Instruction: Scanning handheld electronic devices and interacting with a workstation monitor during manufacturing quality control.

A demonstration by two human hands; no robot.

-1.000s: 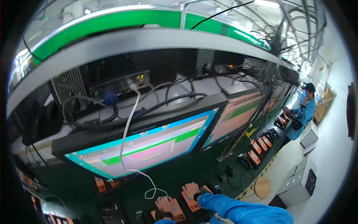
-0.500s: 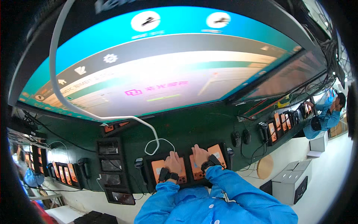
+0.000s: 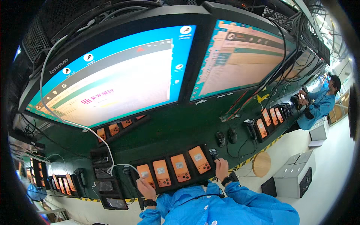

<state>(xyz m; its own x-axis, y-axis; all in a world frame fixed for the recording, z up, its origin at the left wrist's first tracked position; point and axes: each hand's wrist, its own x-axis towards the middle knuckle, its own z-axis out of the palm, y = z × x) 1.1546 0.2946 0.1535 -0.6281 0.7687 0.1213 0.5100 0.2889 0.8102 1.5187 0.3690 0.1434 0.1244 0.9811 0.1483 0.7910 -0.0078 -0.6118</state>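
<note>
Several orange phones (image 3: 180, 167) lie backs up in a row on a black tray (image 3: 185, 184) in front of me, each with a pale label and dark lenses. My left hand (image 3: 146, 188) is at the tray's left end, its fingers over the lower part of the leftmost phone (image 3: 145, 173). Beside it ends a white cable (image 3: 125, 165); contact with my fingers is not clear. At the tray's right end, my right hand (image 3: 222, 169) is closed around the handle of a black barcode scanner (image 3: 213, 153). Another scanner (image 3: 128, 171) stands left of the tray.
Two large monitors (image 3: 112, 80) lean over the green bench (image 3: 168, 129). Two black mice (image 3: 227, 138) sit to the right. Black trays with dark phones (image 3: 107, 186) are at left. More orange phones (image 3: 114, 129) lie below the monitor. A co-worker (image 3: 322, 103) stands far right.
Both hands have moved off the middle phones, the left to the tray's left end, the right to its right end. My view has shifted, showing more of the second monitor.
</note>
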